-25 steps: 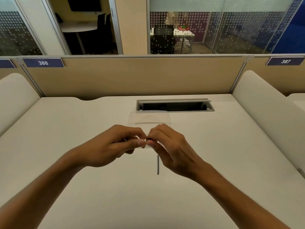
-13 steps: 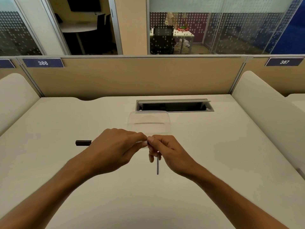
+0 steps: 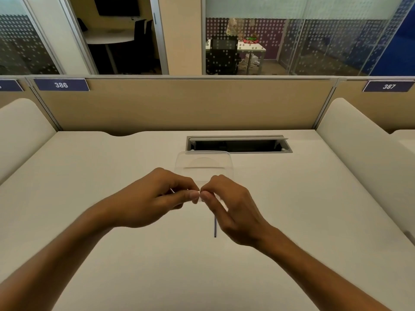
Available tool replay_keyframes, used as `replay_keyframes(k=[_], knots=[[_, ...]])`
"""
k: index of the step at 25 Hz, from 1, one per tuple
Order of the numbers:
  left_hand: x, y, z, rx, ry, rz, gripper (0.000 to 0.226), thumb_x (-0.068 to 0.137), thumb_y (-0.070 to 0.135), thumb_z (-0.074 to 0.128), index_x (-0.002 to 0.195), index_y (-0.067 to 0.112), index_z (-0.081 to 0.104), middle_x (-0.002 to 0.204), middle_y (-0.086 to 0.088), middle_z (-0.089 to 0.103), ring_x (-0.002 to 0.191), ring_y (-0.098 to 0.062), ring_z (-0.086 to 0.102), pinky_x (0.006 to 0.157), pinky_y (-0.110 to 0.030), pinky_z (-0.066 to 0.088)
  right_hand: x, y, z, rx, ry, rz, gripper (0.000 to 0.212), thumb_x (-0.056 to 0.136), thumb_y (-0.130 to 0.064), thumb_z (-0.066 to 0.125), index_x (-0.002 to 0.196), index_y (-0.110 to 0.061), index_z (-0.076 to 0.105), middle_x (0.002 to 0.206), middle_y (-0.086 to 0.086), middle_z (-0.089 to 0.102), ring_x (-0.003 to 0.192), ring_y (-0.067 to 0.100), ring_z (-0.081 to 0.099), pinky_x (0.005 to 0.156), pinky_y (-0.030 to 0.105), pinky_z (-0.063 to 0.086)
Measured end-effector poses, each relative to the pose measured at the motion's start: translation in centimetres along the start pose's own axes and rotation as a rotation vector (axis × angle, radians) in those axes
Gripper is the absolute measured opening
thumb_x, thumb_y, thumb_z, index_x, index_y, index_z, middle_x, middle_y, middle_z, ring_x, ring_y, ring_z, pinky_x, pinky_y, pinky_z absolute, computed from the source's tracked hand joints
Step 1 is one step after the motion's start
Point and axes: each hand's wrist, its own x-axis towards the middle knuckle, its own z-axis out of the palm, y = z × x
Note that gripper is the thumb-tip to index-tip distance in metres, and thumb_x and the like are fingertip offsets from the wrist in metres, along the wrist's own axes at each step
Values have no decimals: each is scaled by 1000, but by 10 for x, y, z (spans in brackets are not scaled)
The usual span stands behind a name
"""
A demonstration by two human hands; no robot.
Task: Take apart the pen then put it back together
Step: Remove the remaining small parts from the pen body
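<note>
Left hand [image 3: 152, 198] and right hand [image 3: 231, 207] met mid-frame above the desk [image 3: 89, 176], fingertips pinching a clear pen part [image 3: 198, 197] between them. Thin ink refill [image 3: 215, 227] lay just below the right hand's fingers.

An open-plan office: a pale worktop [image 3: 112, 221] boxed in by tan partitions [image 3: 184, 104] with numbered desk labels [image 3: 61, 84], and glass-walled meeting rooms [image 3: 314, 41] with tables and chairs behind.

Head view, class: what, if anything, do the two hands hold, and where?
Left hand and right hand pinch a small clear pen part between fingertips; which part cannot be told.
</note>
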Motion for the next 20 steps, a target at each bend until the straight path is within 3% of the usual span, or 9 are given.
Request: replay_keyframes(k=[3,7,11,14,17,20], knots=[[0,-2,6,256,106,37,24,94,40,47,94,28,68,50,16,50,49,-9,47,50,-15,30,5,-4,2,450,-98,390,40,101,-34,38,68,-20,55,62,-7,55,61,8,53,63,27,45],[1,-3,9,423,147,42,27,95,43,43,99,29,66,48,17,45,57,-7,51,52,-22,31,6,-3,3,650,-165,506,46,104,-30,35,63,-14,48,56,-6,46,54,10,52,58,20,42],[1,-1,5,326,70,88,29,98,40,42,94,25,66,46,9,41,48,-13,42,50,-23,30,2,-4,3,450,-115,363,39,103,-27,36,70,-10,50,61,-6,48,58,7,48,58,24,41],[0,0,-4,15,-51,61,29,95,37,47,86,18,66,51,8,43,47,-11,38,50,-20,34,1,-8,2,103,4,17,35,104,-27,34,79,-15,56,67,-6,47,58,7,39,55,19,33],[-2,2,-8,-145,-172,-9,30,93,37,49,81,15,65,53,6,44,48,-10,36,49,-18,34,3,-4,1,-220,62,-295,43,103,-25,32,80,-4,61,67,7,53,56,17,41,51,27,33],[-4,1,-6,-56,-95,8,27,94,38,48,80,22,65,52,10,45,48,-9,39,50,-19,35,3,-1,2,-194,62,-241,36,102,-24,38,81,-8,63,69,6,56,58,16,45,52,28,35]])
